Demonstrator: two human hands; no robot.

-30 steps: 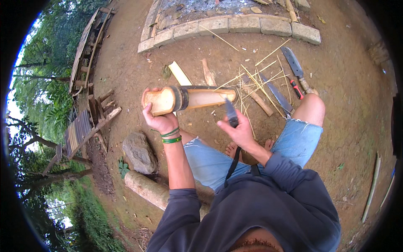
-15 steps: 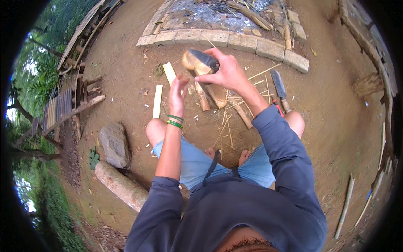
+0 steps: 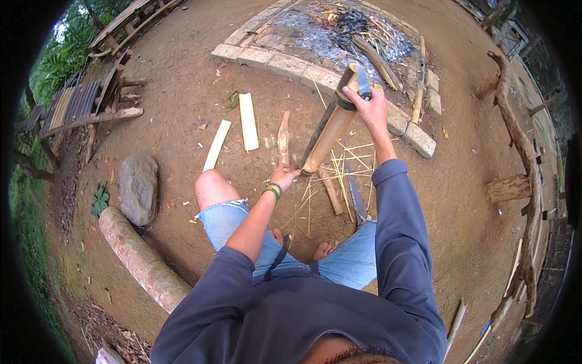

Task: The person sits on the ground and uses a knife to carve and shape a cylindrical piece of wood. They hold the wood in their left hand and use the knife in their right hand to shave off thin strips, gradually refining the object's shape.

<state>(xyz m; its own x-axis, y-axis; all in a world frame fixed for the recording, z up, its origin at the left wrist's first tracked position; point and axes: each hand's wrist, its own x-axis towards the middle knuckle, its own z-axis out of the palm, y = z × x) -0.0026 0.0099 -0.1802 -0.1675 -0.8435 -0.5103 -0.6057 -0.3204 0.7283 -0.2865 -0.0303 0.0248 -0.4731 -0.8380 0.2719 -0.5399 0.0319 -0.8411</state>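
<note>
Curled, my right hand (image 3: pixel 371 108) holds a split bamboo section (image 3: pixel 329 138) and a knife (image 3: pixel 362 77), blade up, right of upper centre; the bamboo slants down toward mid-frame. Near its lower end, my left hand (image 3: pixel 282 178) is partly bent; I can't tell whether it grips the wooden stick (image 3: pixel 283 136). Stone blocks (image 3: pixel 285 65) edge a fire (image 3: pixel 329 17) at the top.

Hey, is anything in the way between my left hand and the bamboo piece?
Nothing visible: the left hand is right beside the near end of the bamboo piece, touching or nearly so. The wooden stick shows beyond the hand, not between them.
</note>
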